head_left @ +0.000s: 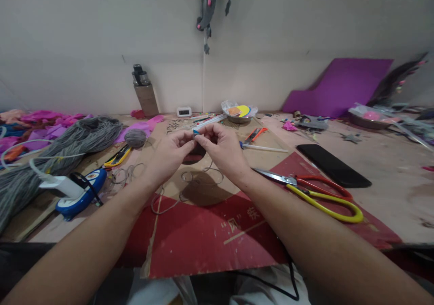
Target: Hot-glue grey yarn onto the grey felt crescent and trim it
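Note:
My left hand [171,151] and my right hand [224,150] meet over the middle of the cardboard, fingertips pinched together. Between them shows the tip of a small blue piece [195,133], mostly hidden by the fingers, so its kind is unclear. A dark reddish shape [194,156] is partly visible just under the fingers; I cannot make out what it is. Thin grey yarn [185,199] lies in loose loops on the cardboard below, one strand rising toward my right hand. A ball of grey yarn [135,138] sits to the left.
Scissors [305,187] with red and yellow handles lie beside my right forearm, near a black phone [334,164]. At left are a grey yarn hank [77,137], a yellow cutter [118,157] and a blue power strip [81,196]. Red-and-tan cardboard [203,246] covers the table's middle.

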A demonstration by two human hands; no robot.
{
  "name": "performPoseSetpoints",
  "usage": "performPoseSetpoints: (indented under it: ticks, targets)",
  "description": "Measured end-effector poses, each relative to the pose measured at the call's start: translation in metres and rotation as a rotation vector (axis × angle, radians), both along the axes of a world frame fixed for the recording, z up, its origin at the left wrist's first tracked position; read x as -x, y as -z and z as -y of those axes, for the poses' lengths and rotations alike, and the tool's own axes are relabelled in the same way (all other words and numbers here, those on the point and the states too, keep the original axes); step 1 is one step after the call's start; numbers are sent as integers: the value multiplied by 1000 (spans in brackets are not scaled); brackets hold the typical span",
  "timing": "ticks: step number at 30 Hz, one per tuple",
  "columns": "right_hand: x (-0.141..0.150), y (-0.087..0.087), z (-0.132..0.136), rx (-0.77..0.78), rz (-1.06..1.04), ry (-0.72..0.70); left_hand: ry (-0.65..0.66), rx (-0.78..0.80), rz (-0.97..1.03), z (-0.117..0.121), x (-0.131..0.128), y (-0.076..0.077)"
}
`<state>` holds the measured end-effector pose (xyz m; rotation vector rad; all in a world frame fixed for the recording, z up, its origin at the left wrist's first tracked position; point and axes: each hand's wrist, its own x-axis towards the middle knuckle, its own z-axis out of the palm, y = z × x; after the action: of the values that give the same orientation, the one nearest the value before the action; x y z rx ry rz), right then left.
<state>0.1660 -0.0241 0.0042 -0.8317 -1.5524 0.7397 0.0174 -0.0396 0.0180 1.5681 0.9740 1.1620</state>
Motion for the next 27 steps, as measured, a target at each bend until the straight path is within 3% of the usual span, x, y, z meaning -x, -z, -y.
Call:
performPoseSetpoints:
  ticks: [9,27]
  targets:
    - [1,4,0,-30,-43,-2,-92,-1,133,-5,3,3]
    - [0,-2,7,-49,3,37,-127,87,247,-2,1,0]
